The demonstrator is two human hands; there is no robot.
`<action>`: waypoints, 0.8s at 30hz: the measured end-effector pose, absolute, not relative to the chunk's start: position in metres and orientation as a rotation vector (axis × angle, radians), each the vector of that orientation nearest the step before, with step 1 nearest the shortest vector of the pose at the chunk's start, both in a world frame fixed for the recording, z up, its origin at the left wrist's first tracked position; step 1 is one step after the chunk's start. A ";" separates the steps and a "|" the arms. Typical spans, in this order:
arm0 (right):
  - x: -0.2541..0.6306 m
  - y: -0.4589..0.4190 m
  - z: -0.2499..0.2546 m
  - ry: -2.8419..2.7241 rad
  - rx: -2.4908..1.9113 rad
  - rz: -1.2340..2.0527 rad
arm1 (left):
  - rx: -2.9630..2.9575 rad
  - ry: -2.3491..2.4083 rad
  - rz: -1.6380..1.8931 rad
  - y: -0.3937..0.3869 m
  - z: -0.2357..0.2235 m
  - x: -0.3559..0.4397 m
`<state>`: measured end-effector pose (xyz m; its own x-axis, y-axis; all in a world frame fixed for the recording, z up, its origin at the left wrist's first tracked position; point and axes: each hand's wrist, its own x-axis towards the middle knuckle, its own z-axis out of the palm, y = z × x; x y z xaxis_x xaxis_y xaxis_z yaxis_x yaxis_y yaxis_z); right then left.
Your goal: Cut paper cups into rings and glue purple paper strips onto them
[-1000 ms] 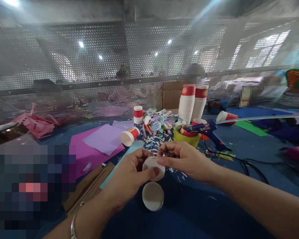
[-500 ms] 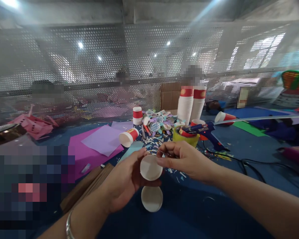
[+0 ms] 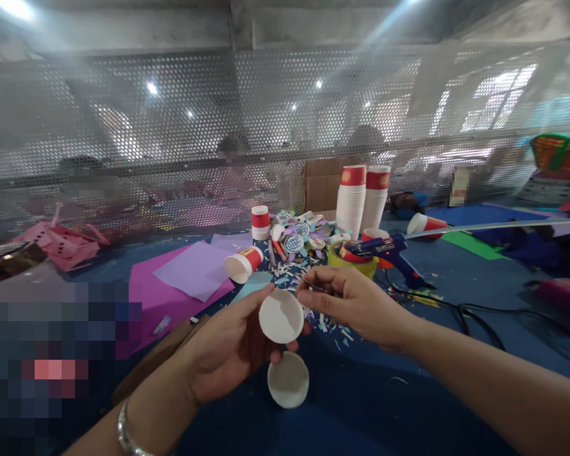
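Fingers of the left hand (image 3: 221, 361) are half-curling round a bare white disc (image 3: 281, 316) just below centre, right hand (image 3: 361, 304) pinching something thin, can't tell what, another bare disc (image 3: 288, 380) lying lower centre, decorated pieces (image 3: 294, 244) sitting done-looking mid-frame.

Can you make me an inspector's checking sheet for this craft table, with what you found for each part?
Surface: blue table, littered with small paper scraps.
Job's things: one white round piece held up, a second white piece just below it in view.
Clutter: purple paper, two cup stacks, two cups on their sides, and a glue gun by a yellow ring.
Left hand: holds the upper round piece.
Right hand: pinches a thin item, too small to name.
Cables: black cable curving across the right side.
Surroundings: mesh screen and cardboard behind.
Spills: nothing seen.
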<state>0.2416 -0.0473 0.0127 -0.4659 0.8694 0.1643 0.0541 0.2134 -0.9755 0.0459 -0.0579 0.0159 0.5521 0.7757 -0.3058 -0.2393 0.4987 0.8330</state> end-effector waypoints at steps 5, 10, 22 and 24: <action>0.241 -0.046 0.012 -1.598 -0.894 1.346 | 0.917 0.747 0.791 -0.057 0.015 0.044; 0.241 -0.046 0.011 -1.591 -0.888 1.388 | 1.194 0.774 0.837 -0.059 0.011 0.042; 0.243 -0.047 0.013 -1.652 -0.858 1.453 | 1.426 0.837 1.019 -0.053 0.008 0.045; 0.244 -0.046 0.013 -1.659 -0.861 1.439 | 1.494 0.840 1.032 -0.053 0.007 0.044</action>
<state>0.2439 -0.0463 0.0130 -0.4816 0.8687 0.1157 0.0085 0.1367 -0.9906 0.0442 -0.0527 0.0072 0.3734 0.9131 0.1640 -0.0251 -0.1668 0.9857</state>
